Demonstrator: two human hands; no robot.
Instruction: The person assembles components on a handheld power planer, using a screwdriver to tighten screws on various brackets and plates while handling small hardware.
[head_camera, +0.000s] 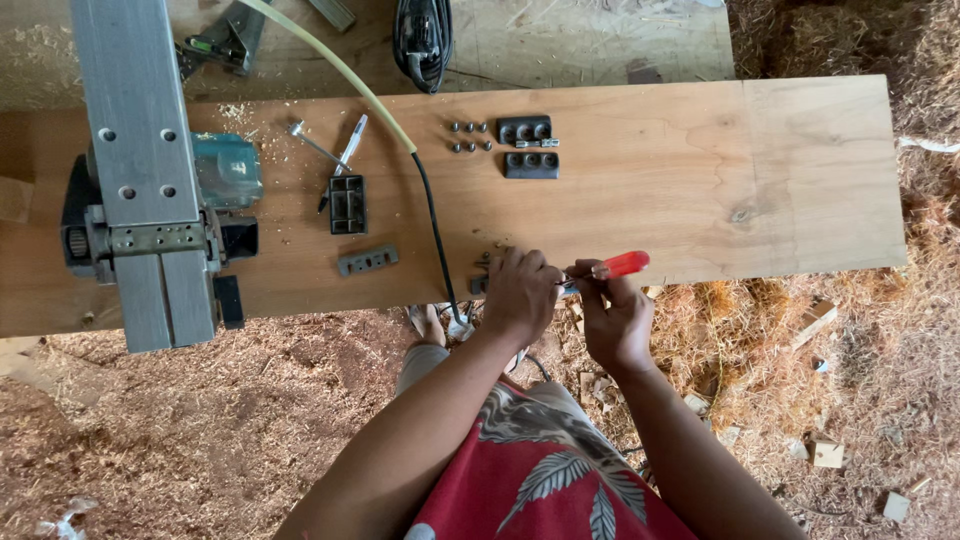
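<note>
Head view: two bare hands at the near edge of one wide wooden plank (700, 180).
Right hand (615, 320) is closed round one red-handled screwdriver (620, 265); left hand (520, 295) is curled over a small dark metal part (482, 270), mostly hidden; farther off lie two black three-holed blocks (527, 145), six small round fasteners (468, 136), one grey slotted plate (367, 261); sawdust (250, 400) covers the ground.

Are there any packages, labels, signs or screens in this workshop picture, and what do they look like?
None that I can make out: no packages, signs or screens.
The teal power tool at the left of the wooden board shows no readable label.
The hands hold a red-handled screwdriver, plain.
</note>
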